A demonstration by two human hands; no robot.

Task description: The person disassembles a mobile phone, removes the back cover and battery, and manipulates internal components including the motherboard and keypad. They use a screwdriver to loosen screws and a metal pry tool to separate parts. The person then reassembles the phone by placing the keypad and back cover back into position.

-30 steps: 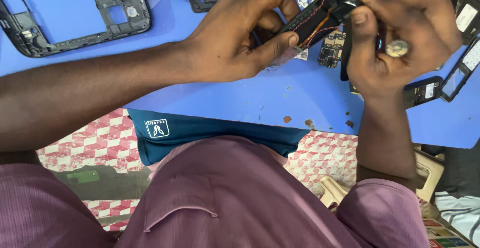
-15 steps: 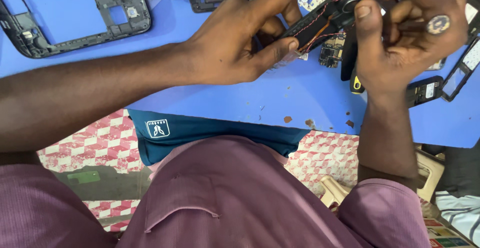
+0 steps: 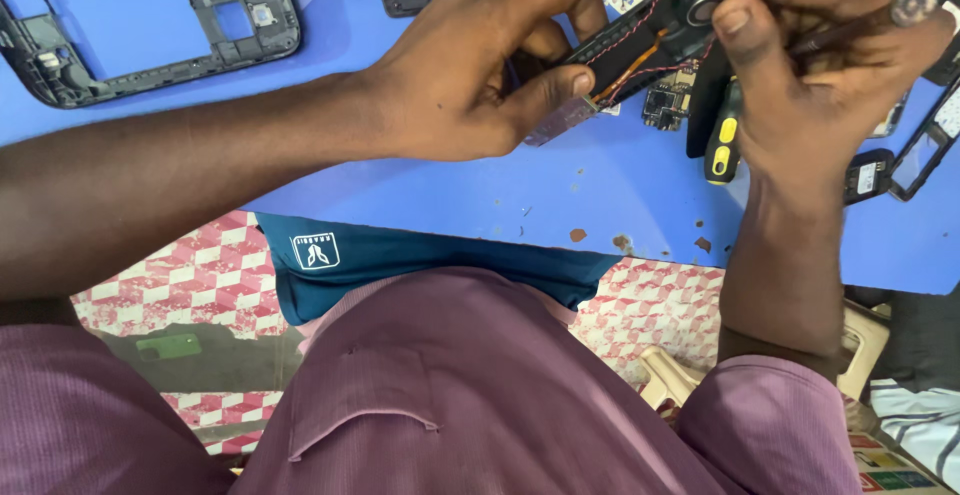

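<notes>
Above the blue counter [image 3: 600,195], left hand [image 3: 470,75] pinching a black wired phone module [image 3: 640,40], now raised, right hand [image 3: 810,85] closed on a thin tool [image 3: 850,25] shifted onto it, signalling closer work.

Blue table [image 3: 420,195] w/ black tablet frame [image 3: 150,25], green circuit board [image 3: 668,107], yellow-black screwdriver [image 3: 722,145].

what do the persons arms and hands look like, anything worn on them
Both forearms are bare. Purple ribbed sleeves are pushed up: the right sleeve ends above the elbow, the left sleeve shows at the lower left edge. No gloves or watch on the left hand or right hand. The right hand has a ring with a round, patterned top.
</notes>
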